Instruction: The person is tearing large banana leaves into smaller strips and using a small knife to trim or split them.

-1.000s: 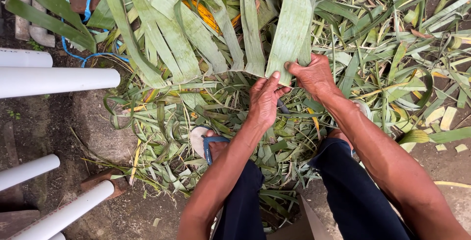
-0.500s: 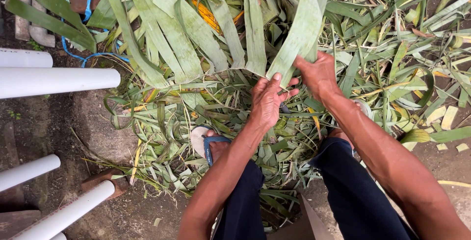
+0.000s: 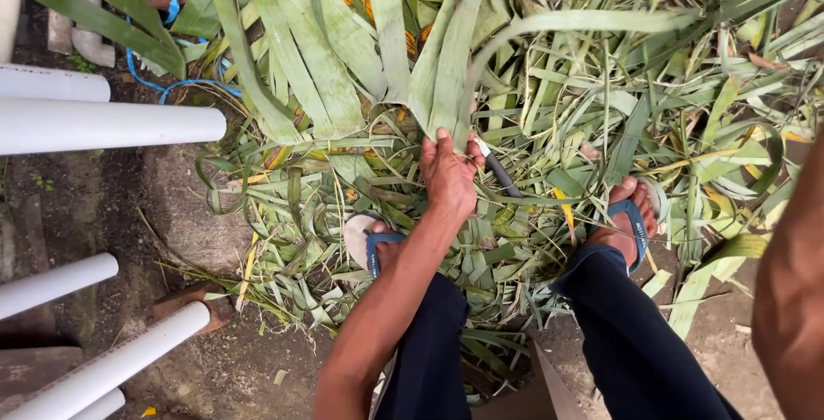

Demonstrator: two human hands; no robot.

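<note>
My left hand [image 3: 447, 173] is closed around the base of a long, broad green leaf [image 3: 446, 77], which rises from the pile of cut leaves [image 3: 549, 128] in front of me. A dark-handled tool [image 3: 500, 175], seemingly a knife, lies just right of that hand; whether the fingers touch it is unclear. Of my right side only the forearm [image 3: 790, 300] shows at the right edge, and the hand itself is out of frame. My feet, in blue-strapped sandals [image 3: 633, 218], stand among the leaf strips.
White pipes [image 3: 103, 124] lie along the left side, with more near the lower left [image 3: 112, 360]. A blue cord [image 3: 176, 85] runs under the leaves at upper left. A reddish brick [image 3: 184, 300] sits on the damp concrete ground.
My right hand has let go of the leaf and swung off to the right, out of view. My left hand has taken hold of the leaf base alone.
</note>
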